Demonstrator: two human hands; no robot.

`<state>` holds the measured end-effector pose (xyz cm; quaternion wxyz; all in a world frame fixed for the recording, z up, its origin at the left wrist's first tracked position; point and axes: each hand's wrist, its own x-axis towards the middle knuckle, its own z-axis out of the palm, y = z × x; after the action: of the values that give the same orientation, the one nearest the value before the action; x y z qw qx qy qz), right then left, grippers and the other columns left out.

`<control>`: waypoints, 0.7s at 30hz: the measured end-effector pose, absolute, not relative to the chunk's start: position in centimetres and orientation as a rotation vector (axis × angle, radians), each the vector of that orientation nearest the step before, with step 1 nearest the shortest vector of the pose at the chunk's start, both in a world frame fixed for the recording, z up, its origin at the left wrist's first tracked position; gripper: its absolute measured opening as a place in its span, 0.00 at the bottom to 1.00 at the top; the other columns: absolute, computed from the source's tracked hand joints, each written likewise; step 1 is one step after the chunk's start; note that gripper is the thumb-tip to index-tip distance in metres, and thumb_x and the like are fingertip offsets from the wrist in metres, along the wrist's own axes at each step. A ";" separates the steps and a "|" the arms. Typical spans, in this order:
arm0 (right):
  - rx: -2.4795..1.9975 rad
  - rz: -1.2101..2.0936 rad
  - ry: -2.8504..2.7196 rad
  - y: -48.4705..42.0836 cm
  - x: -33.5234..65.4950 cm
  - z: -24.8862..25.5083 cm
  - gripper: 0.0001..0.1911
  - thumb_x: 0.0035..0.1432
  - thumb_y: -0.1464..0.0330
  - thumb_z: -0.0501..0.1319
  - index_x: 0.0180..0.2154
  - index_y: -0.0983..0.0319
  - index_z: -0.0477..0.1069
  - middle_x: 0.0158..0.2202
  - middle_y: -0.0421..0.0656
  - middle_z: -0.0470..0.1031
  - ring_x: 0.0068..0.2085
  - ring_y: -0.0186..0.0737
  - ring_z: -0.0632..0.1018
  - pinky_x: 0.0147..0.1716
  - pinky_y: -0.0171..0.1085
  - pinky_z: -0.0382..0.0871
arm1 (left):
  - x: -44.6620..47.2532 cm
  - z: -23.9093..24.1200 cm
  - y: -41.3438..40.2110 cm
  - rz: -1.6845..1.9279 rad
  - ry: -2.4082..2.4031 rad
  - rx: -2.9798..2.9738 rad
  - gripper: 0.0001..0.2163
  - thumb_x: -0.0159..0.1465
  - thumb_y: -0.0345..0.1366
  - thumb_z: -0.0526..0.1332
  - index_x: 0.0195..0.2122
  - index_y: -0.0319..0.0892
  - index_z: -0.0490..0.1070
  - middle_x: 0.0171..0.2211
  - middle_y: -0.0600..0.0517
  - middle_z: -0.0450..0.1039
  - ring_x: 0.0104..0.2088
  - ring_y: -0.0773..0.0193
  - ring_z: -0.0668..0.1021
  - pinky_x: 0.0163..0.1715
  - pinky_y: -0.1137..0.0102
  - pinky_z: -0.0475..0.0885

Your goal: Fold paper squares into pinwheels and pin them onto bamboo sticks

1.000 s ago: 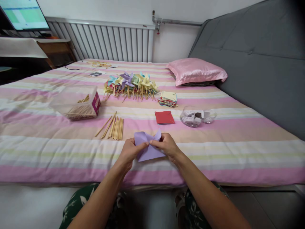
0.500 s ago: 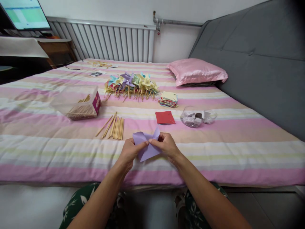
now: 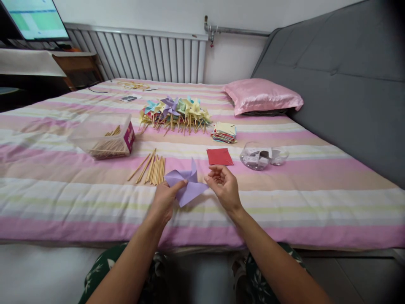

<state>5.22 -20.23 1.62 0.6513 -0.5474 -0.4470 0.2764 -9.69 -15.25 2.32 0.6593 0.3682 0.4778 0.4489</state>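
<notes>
A purple paper pinwheel (image 3: 190,192) is held over the near edge of the bed, its corners folded in toward the middle. My left hand (image 3: 166,198) is closed on it, with the thumb pressing its centre. My right hand (image 3: 225,188) is just right of the pinwheel, off the paper or barely at its tip, fingers curled but apart with nothing visible between them. Beyond the right hand lies a small stack of red paper squares (image 3: 220,156). Several loose wooden sticks (image 3: 155,169) lie beyond my left hand.
A clear plastic box (image 3: 109,143) of sticks stands at left. Finished pinwheels (image 3: 174,112) lie piled farther back, near a stack of coloured paper squares (image 3: 224,132). An open clear round container (image 3: 255,157) with small packets sits at right. A pink pillow (image 3: 262,96) lies by the grey headboard (image 3: 335,80).
My right hand has let go of the folded centre and moved slightly right. The pinwheel has shifted left with my left hand, and another blade now shows.
</notes>
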 end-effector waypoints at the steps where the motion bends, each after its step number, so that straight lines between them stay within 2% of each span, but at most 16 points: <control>1: -1.245 0.548 -1.034 -20.4 5.2 1.7 0.13 0.48 0.66 0.63 0.38 0.62 0.68 0.28 0.39 0.70 0.28 0.32 0.71 0.29 0.32 0.67 | -9.8 2.3 -15.0 1.040 1.093 0.818 0.12 0.39 0.32 0.70 0.24 0.36 0.73 0.21 0.54 0.74 0.21 0.69 0.72 0.22 0.76 0.64; 3: -1.223 0.515 -1.128 -20.8 5.0 2.0 0.08 0.50 0.69 0.60 0.36 0.62 0.69 0.23 0.37 0.68 0.24 0.31 0.70 0.25 0.31 0.65 | -10.1 2.2 -14.7 1.078 1.103 0.781 0.12 0.39 0.32 0.70 0.25 0.37 0.73 0.21 0.55 0.73 0.21 0.70 0.72 0.22 0.76 0.64; 6: -1.178 0.677 -1.391 -21.3 4.3 1.9 0.10 0.49 0.72 0.58 0.36 0.61 0.71 0.21 0.36 0.70 0.22 0.30 0.70 0.22 0.30 0.64 | -10.4 2.2 -14.4 1.101 1.090 0.729 0.12 0.40 0.32 0.70 0.27 0.37 0.73 0.22 0.56 0.74 0.22 0.70 0.73 0.23 0.76 0.65; 11: -1.142 0.738 -1.595 -21.2 3.2 0.9 0.16 0.49 0.75 0.56 0.41 0.58 0.73 0.34 0.40 0.78 0.30 0.33 0.77 0.28 0.30 0.70 | -10.4 2.4 -14.6 1.076 1.002 0.713 0.12 0.42 0.31 0.70 0.28 0.37 0.73 0.24 0.55 0.75 0.24 0.69 0.74 0.25 0.75 0.67; 13: -1.155 0.706 -1.591 -21.1 3.0 0.7 0.15 0.51 0.75 0.57 0.40 0.57 0.74 0.36 0.40 0.78 0.31 0.34 0.77 0.29 0.31 0.71 | -10.3 2.4 -14.8 1.050 0.978 0.720 0.11 0.42 0.31 0.70 0.27 0.37 0.73 0.23 0.55 0.75 0.24 0.69 0.74 0.25 0.75 0.68; 18: -1.193 0.660 -1.546 -20.9 3.2 0.5 0.07 0.50 0.69 0.62 0.34 0.58 0.77 0.30 0.40 0.79 0.26 0.34 0.76 0.28 0.33 0.70 | -10.1 2.4 -15.0 1.038 0.928 0.711 0.09 0.43 0.29 0.69 0.26 0.36 0.73 0.23 0.54 0.76 0.24 0.69 0.75 0.25 0.75 0.68; 21: -1.173 0.767 -1.438 -20.8 3.1 0.4 0.07 0.50 0.65 0.64 0.33 0.59 0.77 0.30 0.41 0.79 0.25 0.35 0.77 0.26 0.32 0.71 | -10.0 2.5 -15.1 1.044 0.896 0.722 0.09 0.43 0.29 0.69 0.26 0.37 0.73 0.24 0.55 0.76 0.24 0.69 0.75 0.25 0.75 0.68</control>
<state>3.10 -20.83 0.44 0.5368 -0.4929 -0.6043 0.3221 -9.97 -15.13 2.49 0.7131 0.3259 0.4043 0.4711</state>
